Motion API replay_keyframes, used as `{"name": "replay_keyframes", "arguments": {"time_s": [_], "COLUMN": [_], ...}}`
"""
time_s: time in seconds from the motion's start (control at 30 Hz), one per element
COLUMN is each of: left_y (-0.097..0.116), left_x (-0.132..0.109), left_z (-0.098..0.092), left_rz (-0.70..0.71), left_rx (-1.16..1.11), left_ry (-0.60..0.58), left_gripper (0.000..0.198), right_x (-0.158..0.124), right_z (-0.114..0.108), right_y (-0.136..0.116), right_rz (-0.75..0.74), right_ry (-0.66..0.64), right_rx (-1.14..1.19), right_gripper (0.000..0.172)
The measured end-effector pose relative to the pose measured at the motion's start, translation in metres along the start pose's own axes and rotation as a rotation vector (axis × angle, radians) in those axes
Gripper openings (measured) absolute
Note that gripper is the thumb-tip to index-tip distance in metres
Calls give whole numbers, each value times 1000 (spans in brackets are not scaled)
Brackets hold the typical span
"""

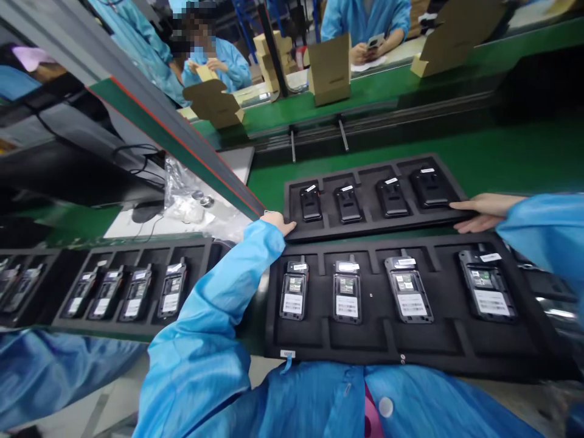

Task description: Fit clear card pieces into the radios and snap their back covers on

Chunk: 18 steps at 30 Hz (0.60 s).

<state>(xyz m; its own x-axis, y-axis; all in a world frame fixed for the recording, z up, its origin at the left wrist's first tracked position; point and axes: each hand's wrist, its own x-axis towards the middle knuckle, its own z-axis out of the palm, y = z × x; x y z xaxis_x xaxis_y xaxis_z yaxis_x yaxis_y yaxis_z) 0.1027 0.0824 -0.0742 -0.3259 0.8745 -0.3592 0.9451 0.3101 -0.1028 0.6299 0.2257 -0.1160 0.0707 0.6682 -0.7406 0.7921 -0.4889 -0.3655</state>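
Far tray (365,230) was held at both ends: left hand (279,221) had fingers curled onto its near-left corner, right hand (484,212) lay fingers-flat along its right edge. Tray sat on the green belt (502,158), carrying four black battery covers (347,203). Just in front, touching it, near tray (410,347) held four open-backed handsets (347,292). Another loaded tray (132,252) lay to the left. Cardboard boxes (329,68) stood on the far line.

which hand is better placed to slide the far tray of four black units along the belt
Neither alone: left hand grips the far tray at its left corner, right hand rests on its right edge. Probably both together; the left has the firmer corner hold.
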Motion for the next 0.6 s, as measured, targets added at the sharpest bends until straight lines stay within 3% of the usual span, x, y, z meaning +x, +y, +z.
{"name": "replay_keyframes", "arguments": {"time_s": [0.13, 0.27, 0.37, 0.47, 0.6], "left_y": [-15, -16, 0, 20, 45], "left_x": [-23, -35, -28, -13, 2], "left_z": [-3, -1, 0, -1, 9], "left_rz": [113, 382, 522, 577, 624], "left_rx": [-114, -284, -385, -429, -361], "left_ry": [-26, -203, -274, -302, -426], "left_gripper": [53, 46, 35, 24, 18], "right_x": [1, 7, 9, 9, 8], "right_z": [-3, -2, 1, 5, 10], "right_y": [3, 5, 3, -2, -7], "right_rz": [-30, -20, 29, 80, 122], "right_ry": [-181, -159, -119, -99, -56], "right_rx": [147, 236, 283, 307, 324], "right_gripper": [46, 37, 34, 36, 53]}}
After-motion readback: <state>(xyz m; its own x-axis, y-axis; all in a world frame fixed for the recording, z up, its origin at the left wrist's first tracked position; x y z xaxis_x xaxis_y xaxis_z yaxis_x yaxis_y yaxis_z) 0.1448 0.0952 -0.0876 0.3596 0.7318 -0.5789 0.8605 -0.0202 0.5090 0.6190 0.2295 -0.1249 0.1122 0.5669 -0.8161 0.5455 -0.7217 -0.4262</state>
